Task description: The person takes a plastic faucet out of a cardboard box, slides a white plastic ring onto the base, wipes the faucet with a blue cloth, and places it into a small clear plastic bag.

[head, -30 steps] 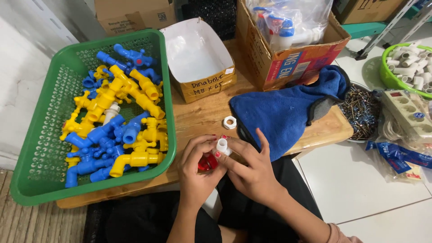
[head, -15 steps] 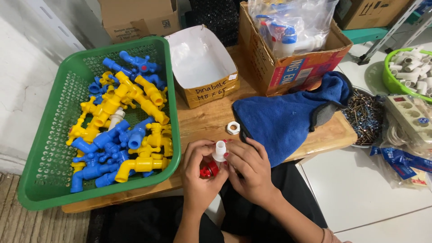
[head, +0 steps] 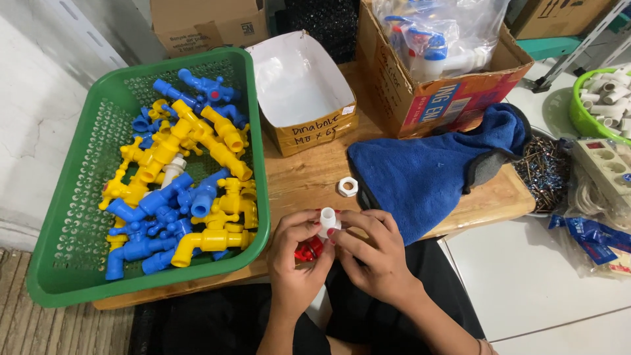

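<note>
I am holding a small white plastic fitting (head: 327,220) over the near edge of the wooden board (head: 309,181), its short tube standing nearly upright with the open mouth pointing up toward me. My right hand (head: 374,253) is pinching it between thumb and fingertips, closed on its smooth body. My left hand (head: 296,263) is curling around a red plastic part (head: 307,250) just below the fitting — how the two pieces join is hidden by my fingers. A white hexagonal nut (head: 348,187) is lying flat just beyond, beside a soft blue cloth (head: 427,174) on my right. On my left a green perforated basket (head: 72,197) is holding glossy yellow and blue taps (head: 190,177), its rim close to my left wrist — bare wood is showing only between basket and cloth.
</note>
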